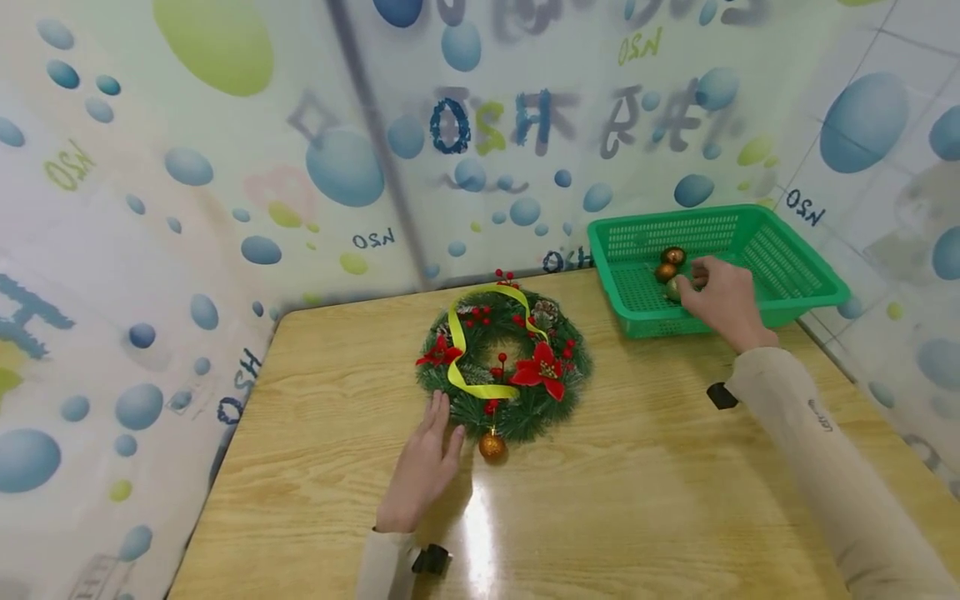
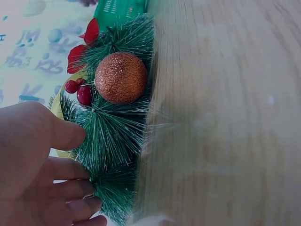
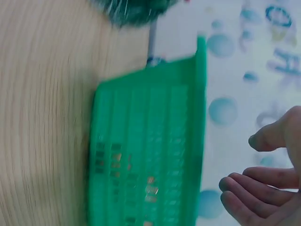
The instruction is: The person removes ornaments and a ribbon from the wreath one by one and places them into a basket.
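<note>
A green wreath (image 1: 517,427) lies on the wooden table, dressed with red flowers (image 1: 542,372), red berries, pinecones and a loose yellow ribbon (image 1: 454,329). At its near edge sits a copper glitter ball (image 1: 492,447), seen large in the left wrist view. My left hand (image 1: 422,467) rests at the wreath's near left edge, fingers extended over the greenery. Inside the green basket (image 1: 660,325) are two copper balls (image 1: 666,272) and a pale gold-green ball (image 1: 672,291). Over that pale ball reaches my right hand (image 1: 723,296), fingers loosely bent; its wrist view shows thumb and fingers apart, holding nothing.
The perforated basket stands at the table's back right corner, its raised rim (image 3: 201,117) beside my right hand. Behind and left of the table (image 1: 337,400) hangs a pale wall covering (image 1: 300,125) printed with blue and green spots. Black straps circle both sleeved wrists.
</note>
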A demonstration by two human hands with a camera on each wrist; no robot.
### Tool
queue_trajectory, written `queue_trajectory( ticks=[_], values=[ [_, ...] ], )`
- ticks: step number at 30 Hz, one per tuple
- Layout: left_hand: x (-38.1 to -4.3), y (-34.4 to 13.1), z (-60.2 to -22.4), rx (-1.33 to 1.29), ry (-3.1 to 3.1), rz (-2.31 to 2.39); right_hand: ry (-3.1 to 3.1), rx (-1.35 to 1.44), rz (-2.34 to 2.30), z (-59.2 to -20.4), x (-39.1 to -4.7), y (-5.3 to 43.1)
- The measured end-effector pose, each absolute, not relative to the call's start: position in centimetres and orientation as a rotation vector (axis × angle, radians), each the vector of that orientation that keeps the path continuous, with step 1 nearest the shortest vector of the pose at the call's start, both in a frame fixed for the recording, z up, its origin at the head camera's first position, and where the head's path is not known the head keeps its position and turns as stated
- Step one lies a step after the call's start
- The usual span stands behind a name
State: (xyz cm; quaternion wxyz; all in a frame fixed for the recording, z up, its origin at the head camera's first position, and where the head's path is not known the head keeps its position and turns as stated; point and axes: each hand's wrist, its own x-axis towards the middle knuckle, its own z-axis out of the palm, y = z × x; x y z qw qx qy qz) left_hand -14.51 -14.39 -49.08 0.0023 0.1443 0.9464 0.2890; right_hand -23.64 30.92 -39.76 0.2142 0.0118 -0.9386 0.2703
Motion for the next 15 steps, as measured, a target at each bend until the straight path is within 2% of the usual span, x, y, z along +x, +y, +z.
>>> queue_trajectory(
  ticks=[15],
  values=[
    [-14.5, -14.5, -49.3, 0.453, 2.969, 0.911, -2.494, 0.269, 0.808, -40.2, -20.7, 24.8]
  ],
)
